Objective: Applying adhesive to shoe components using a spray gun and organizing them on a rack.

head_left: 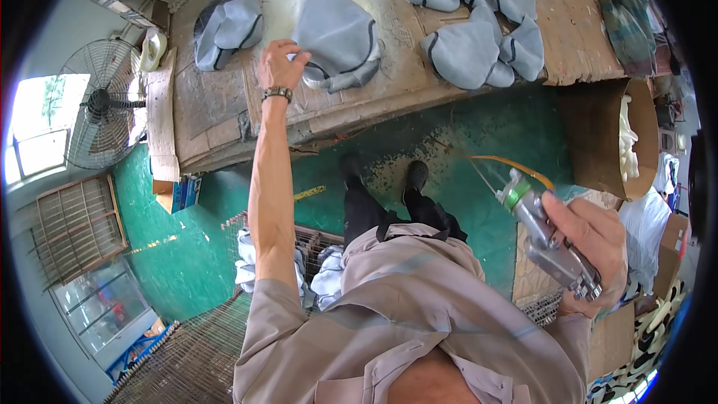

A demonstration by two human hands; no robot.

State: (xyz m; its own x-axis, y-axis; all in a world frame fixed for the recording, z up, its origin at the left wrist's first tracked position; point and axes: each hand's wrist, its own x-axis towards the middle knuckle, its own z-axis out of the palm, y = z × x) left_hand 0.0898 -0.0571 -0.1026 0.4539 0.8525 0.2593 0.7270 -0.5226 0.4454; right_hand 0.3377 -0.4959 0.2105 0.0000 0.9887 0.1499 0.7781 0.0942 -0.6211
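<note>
On the cardboard-covered bench, a rounded grey fabric piece (333, 30) with dark edging lies in front of me. My left hand (283, 66), a watch on its wrist, is at the piece's left edge with the fingers bent in and appears to pinch it. My right hand (594, 236) is wrapped round a metal spray gun (537, 228) with a green ring, held away from the bench at the right. A thin orange hose (516, 163) shows by the gun. Another grey piece (229, 31) lies to the left, and several more grey pieces (467, 49) lie overlapping at the right.
A fan (99, 105) stands at the far left. At the right is an open cardboard box (598, 131) with pale pieces inside. Wire racks (187, 348) holding grey pieces stand at my left side, over the green floor (172, 254). A camouflage cloth (627, 26) hangs at the bench's right end.
</note>
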